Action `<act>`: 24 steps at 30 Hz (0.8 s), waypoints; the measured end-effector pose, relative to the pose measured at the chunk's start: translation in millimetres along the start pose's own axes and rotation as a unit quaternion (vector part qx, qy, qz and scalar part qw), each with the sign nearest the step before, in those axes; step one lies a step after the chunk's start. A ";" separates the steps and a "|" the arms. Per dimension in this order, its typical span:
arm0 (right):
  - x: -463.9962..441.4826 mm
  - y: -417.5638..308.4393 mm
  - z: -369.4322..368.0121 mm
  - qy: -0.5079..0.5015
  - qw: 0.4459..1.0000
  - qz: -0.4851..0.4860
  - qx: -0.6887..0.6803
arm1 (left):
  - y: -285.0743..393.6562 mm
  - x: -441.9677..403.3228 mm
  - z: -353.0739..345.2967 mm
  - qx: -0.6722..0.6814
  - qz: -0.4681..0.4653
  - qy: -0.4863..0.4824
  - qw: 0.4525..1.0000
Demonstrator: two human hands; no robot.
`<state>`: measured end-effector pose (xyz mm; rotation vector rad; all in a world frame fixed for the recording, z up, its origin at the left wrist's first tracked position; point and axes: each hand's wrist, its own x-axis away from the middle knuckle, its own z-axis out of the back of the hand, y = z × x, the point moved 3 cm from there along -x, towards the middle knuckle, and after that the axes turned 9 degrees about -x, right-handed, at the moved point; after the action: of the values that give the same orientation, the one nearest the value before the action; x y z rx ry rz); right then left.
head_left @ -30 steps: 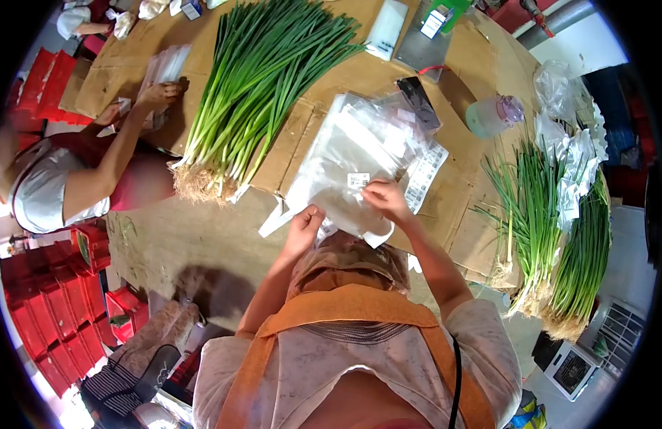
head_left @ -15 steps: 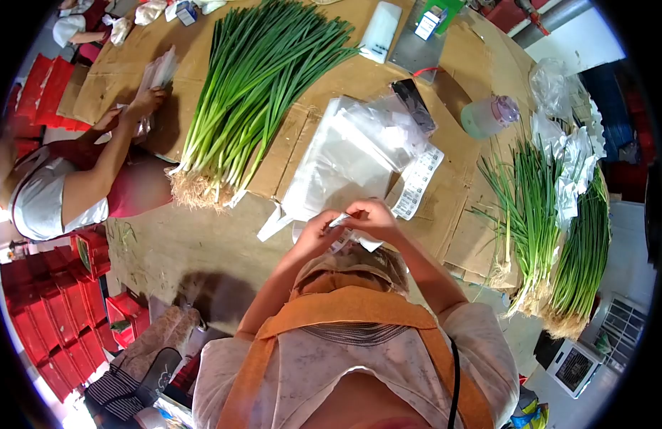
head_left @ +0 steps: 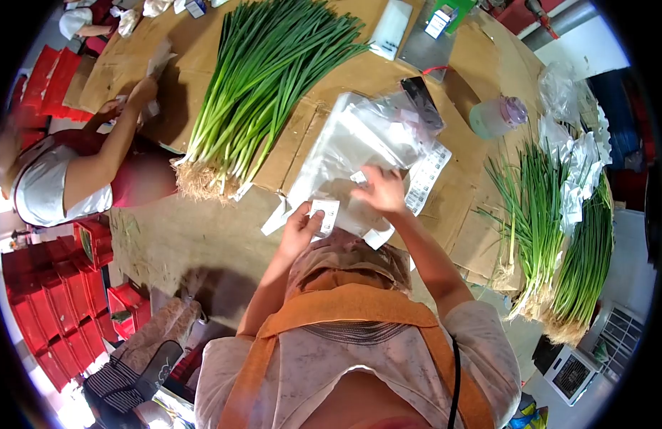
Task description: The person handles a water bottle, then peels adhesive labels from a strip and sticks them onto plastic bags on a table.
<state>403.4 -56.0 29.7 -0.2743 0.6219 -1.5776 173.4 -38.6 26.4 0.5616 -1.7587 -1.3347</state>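
My left hand [head_left: 300, 230] pinches a small sheet of white stickers [head_left: 326, 214] at the near edge of the table. Over the stack of clear plastic bags [head_left: 324, 171], my right hand [head_left: 383, 190] is open with its fingers apart. A small white label [head_left: 358, 177] shows at its fingertips, on or just above the top bag; I cannot tell whether they touch. Another printed sticker strip [head_left: 425, 182] lies right of the bags, partly behind my right wrist. A dark phone [head_left: 422, 100] rests at the far end of the bags.
Left of the bags lies a big pile of green onions [head_left: 256, 93], roots toward me. More green onion bunches [head_left: 535, 214] lie at the right, beside a bottle [head_left: 497, 116]. A co-worker [head_left: 80, 171] handles clear plastic at the left. Red crates [head_left: 55, 300] stand on the floor.
My hands, together at the table edge before, have parted. The right one has moved forward and over the bags; the left one keeps the sticker sheet, now turned face up.
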 end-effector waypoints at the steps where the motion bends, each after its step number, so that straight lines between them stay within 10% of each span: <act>1: 5.6 -2.7 -2.3 0.002 0.997 0.069 -0.025 | 3.6 -0.4 -1.6 0.006 -0.027 0.013 1.000; 11: -2.9 32.7 2.8 -0.036 0.941 -0.042 -0.333 | 24.2 6.0 -5.5 -0.012 -0.127 0.008 0.992; 15: -16.0 83.5 97.0 0.481 0.764 -0.208 -0.376 | 28.0 16.5 -0.5 0.001 -0.036 0.041 0.999; 18: -10.7 52.0 118.2 0.433 0.885 -0.047 -0.166 | 5.6 8.2 -3.8 0.024 -0.012 -0.002 1.000; 20: -3.2 4.7 95.0 0.187 0.947 -0.066 -0.252 | 2.6 2.5 -15.1 -0.004 -0.021 -0.036 0.999; 21: -2.1 -23.6 79.5 -0.019 0.893 -0.117 -0.435 | 6.4 0.4 -23.1 -0.041 -0.026 -0.054 0.997; 24: 19.5 -47.1 35.2 -0.190 0.912 -0.042 -0.360 | 30.5 -3.8 -37.7 -0.156 -0.092 -0.079 0.980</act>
<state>380.0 -83.1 80.2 -1.1459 0.8686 -1.2643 210.5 -46.6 56.8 0.4600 -1.6039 -1.7891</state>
